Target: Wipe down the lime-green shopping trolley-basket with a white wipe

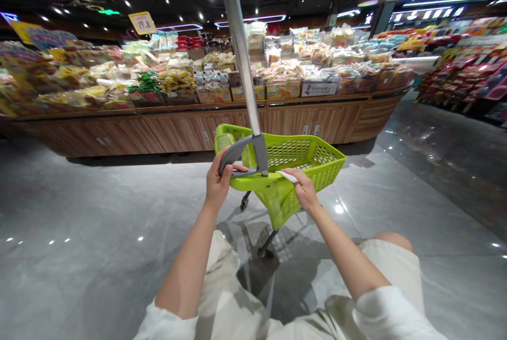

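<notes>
A lime-green shopping cart with perforated basket walls stands in front of me on dark legs with casters. From its near end a grey plastic handle and a tall metal pole rise. My left hand is closed around the curved part of the grey handle, on the left. At the basket's near rim, my right hand pinches a white tissue, which touches or lies close to the green rim. The underside of the tissue is hidden by my fingers.
A long wooden display counter heaped with packaged snacks runs across behind the cart. A yellow-edged price sign stands over it. More shelves of goods are at the right. Glossy grey floor tiles surround me.
</notes>
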`<state>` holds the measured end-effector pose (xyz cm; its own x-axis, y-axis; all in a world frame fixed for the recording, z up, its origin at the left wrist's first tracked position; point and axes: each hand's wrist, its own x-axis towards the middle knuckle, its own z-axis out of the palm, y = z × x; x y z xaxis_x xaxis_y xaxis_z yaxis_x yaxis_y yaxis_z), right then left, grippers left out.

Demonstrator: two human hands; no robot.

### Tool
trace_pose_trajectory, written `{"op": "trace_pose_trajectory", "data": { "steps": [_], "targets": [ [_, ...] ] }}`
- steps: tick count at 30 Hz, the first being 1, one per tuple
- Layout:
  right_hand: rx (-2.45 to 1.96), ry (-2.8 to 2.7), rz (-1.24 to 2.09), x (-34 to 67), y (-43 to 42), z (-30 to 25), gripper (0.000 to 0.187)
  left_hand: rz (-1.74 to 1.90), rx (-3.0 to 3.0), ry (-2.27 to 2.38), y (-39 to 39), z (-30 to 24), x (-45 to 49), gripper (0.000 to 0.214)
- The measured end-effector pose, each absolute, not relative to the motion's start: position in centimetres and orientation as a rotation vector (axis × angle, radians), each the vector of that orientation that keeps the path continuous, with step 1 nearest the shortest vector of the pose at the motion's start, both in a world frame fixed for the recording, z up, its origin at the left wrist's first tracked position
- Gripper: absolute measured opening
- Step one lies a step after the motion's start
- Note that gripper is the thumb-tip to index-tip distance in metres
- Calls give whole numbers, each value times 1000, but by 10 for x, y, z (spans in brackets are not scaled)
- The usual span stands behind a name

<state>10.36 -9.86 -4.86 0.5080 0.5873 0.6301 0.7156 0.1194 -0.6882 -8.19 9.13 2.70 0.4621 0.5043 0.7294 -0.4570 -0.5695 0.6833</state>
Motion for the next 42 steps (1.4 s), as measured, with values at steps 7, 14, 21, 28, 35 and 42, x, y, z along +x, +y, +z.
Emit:
{"op": "trace_pose_trajectory", "data": {
  "steps": [7,14,21,28,35,42],
  "targets": [
    [-1531,-1153,-142,114,-108,-65,42,1274,1729,88,96,25,-60,52],
    [-1539,-1182,-195,123,-114,-68,50,1335,1749,173,103,25,-38,60],
    [-1501,-1264,-194,125,-123,-67,61,1643,1945,394,93,16,-31,68],
    [-1511,-1271,-181,124,-125,-64,57,1499,2820,341,93,8,-49,107],
    [-1539,-1273,-163,124,-128,-61,59,1207,3212,222,84,29,-52,104],
    [-1552,-1268,-119,119,-137,-57,62,1432,3165,298,82,24,-60,79]
  ]
}}
